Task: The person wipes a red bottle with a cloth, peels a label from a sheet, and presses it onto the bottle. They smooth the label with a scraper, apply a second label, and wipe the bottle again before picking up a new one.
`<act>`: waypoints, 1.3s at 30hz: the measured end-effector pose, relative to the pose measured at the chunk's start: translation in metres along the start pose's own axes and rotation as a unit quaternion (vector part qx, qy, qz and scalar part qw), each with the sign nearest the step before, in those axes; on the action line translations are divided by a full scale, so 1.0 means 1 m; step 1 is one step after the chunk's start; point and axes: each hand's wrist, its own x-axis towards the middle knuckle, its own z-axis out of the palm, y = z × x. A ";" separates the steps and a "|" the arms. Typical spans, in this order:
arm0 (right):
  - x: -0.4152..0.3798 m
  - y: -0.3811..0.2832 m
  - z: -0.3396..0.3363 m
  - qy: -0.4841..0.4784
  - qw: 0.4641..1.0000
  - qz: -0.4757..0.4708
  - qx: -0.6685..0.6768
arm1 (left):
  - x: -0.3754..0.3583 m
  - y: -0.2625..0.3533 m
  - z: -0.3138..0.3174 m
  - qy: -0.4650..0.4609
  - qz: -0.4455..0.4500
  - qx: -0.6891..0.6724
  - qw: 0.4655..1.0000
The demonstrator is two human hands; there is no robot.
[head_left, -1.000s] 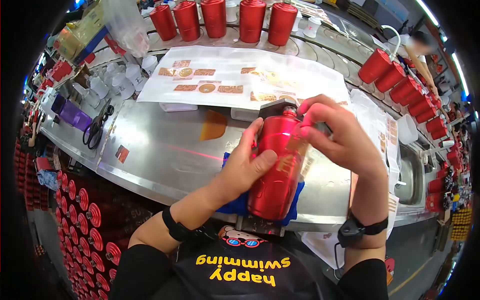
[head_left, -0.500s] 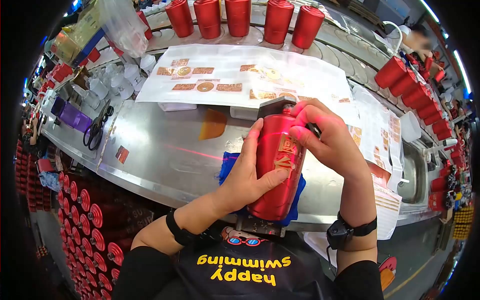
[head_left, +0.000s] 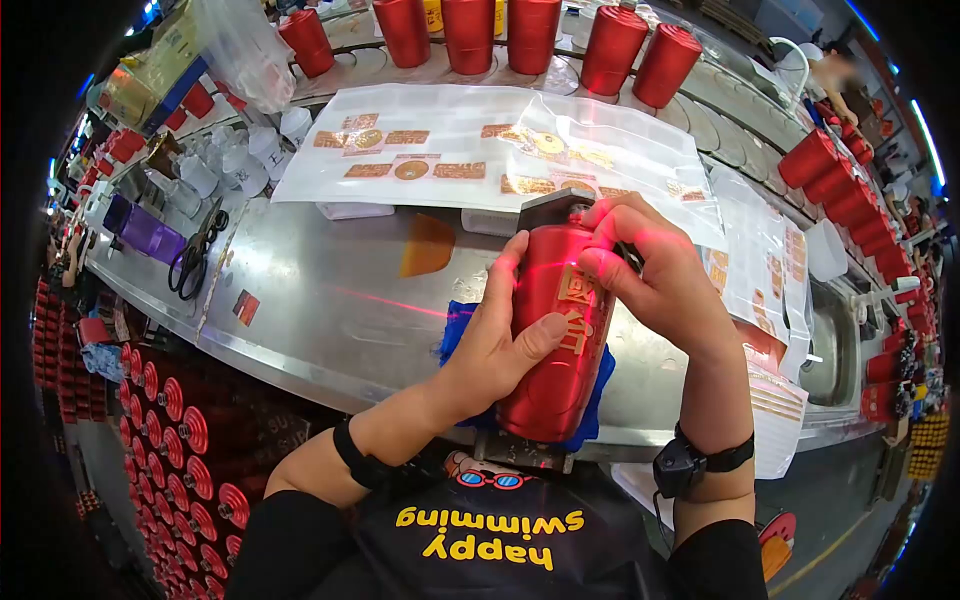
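Observation:
A glossy red bottle (head_left: 555,390) with raised gold characters (head_left: 576,332) leans in front of me, its neck pointing away. My left hand (head_left: 490,350) is wrapped round its left side, with the thumb lying across the front by the characters. At the neck and upper right side, my right hand (head_left: 655,275) is closed with its fingers bent against the bottle; whether anything small sits between those fingertips is hidden. Under the bottle lies a blue cloth (head_left: 597,395) over a support. A red laser line crosses the bottle's shoulder.
White sheets of gold stickers (head_left: 400,105) cover the back of the metal table (head_left: 310,310). Black scissors (head_left: 197,255) and a purple container (head_left: 150,232) lie at left. Red bottles (head_left: 467,35) stand on a conveyor behind. Boxed bottles stand lower left; a sink (head_left: 835,350) is at right.
The bottle has turned slightly in my hands, and the left thumb has shifted up and left on it. The bottles on the back conveyor have moved to the right.

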 end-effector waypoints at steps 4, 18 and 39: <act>-0.004 0.001 -0.002 0.003 1.000 -0.002 0.015 | -0.001 -0.002 0.004 -0.007 0.000 0.011 1.000; -0.003 -0.003 -0.004 -0.009 1.000 0.009 -0.008 | 0.000 -0.001 0.003 -0.010 0.003 0.045 0.999; -0.029 0.013 0.010 0.155 0.970 0.152 0.111 | 0.015 -0.002 -0.002 0.027 -0.023 0.029 0.999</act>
